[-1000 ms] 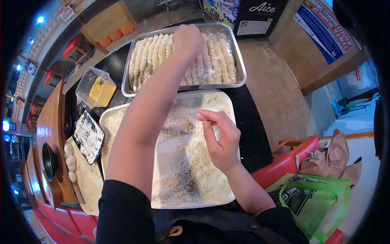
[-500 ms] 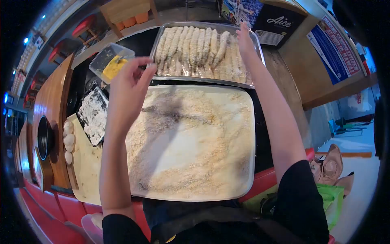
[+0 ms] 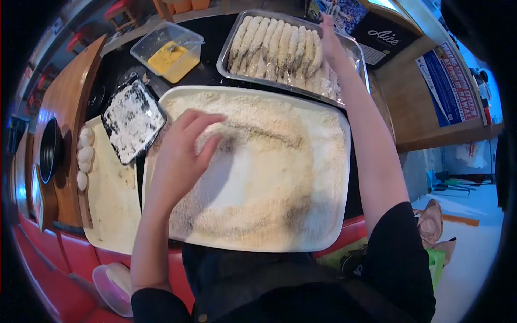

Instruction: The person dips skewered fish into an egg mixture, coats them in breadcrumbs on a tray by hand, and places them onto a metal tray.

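Note:
Crumb-coated shrimp (image 3: 277,46) lie side by side in a row in a metal tray (image 3: 291,84), over a clear plastic sheet with more pieces under it. My right hand (image 3: 334,48), fingers stretched, is at the right end of this row. Below it, a wide white tray (image 3: 242,248) holds pale breadcrumbs (image 3: 253,229). One long coated shrimp (image 3: 269,135) rests on the crumbs in its upper part. Over the tray's left side is my left hand (image 3: 186,148), thumb and fingers apart near one end of that shrimp, with nothing visible in its grasp.
A clear container (image 3: 191,43) of yellow liquid stands at the upper left. White flour fills a black tray (image 3: 160,125) beside the crumbs. Several eggs (image 3: 85,154) line the left edge near a black bowl (image 3: 50,151). A black box (image 3: 379,40) stands behind the metal tray.
My left hand has come down from beside the metal tray to the crumb tray. The row's rightmost shrimp now lies closer against the others. My right hand stays at the row's end.

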`<state>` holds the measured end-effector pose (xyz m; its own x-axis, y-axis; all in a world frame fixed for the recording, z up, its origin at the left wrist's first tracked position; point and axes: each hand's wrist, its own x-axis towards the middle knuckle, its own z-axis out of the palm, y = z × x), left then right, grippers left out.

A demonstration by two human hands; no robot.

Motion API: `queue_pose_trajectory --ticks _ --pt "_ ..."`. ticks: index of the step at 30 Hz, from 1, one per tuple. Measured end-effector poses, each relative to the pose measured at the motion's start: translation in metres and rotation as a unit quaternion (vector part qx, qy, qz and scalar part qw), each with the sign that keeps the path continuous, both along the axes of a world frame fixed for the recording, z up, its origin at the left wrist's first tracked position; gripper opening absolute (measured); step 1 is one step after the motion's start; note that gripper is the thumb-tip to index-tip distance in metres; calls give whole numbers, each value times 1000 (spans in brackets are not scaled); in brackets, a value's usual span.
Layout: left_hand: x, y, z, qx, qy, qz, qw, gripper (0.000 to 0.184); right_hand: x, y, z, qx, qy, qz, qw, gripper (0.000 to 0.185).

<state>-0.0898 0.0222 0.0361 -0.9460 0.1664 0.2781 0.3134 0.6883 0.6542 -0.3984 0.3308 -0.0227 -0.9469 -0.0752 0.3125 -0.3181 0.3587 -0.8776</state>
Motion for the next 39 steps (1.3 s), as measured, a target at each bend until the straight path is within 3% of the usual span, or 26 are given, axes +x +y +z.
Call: queue_pose_trajectory --ticks 3,7,11,12,13,20,24,27,30,33,34,37,39 --pt "-19 7 -11 -39 39 -76 996 27 52 -10 24 8 56 49 997 75" --pt "-51 16 -39 -88 48 -170 980 29 116 -15 45 -17 10 82 996 69" --pt "-44 20 -31 -135 -38 -117 983 28 168 -15 47 -42 23 85 995 66" --pt "-33 19 -27 -156 -43 -91 983 28 178 -17 43 -82 45 60 994 55" --pt "-22 17 -24 -178 -49 -65 981 28 187 -15 40 -86 42 54 994 54" --pt "56 -6 7 -184 -209 -5 960 30 239 -17 32 -144 44 8 989 51" --pt "43 -16 -7 -30 -104 -29 994 35 249 -27 29 -162 76 -15 984 47" --pt "22 3 -35 73 -145 -66 985 48 251 -27 12 -134 124 -20 983 40" --pt "32 42 -52 83 -64 -157 982 61 253 -21 1 -124 138 -37 982 35" --pt "40 58 -43 129 -157 -221 954 65 251 -20 -2 -92 158 -66 981 33" --pt "37 56 -47 134 -140 -228 954 65 250 -20 -4 -74 169 -77 980 33" --pt "27 45 -55 111 -96 -188 971 64 247 -21 -8 -48 185 -74 979 32" --pt "35 51 -55 52 -95 -245 963 63 247 -20 -9 -24 194 -77 978 31"
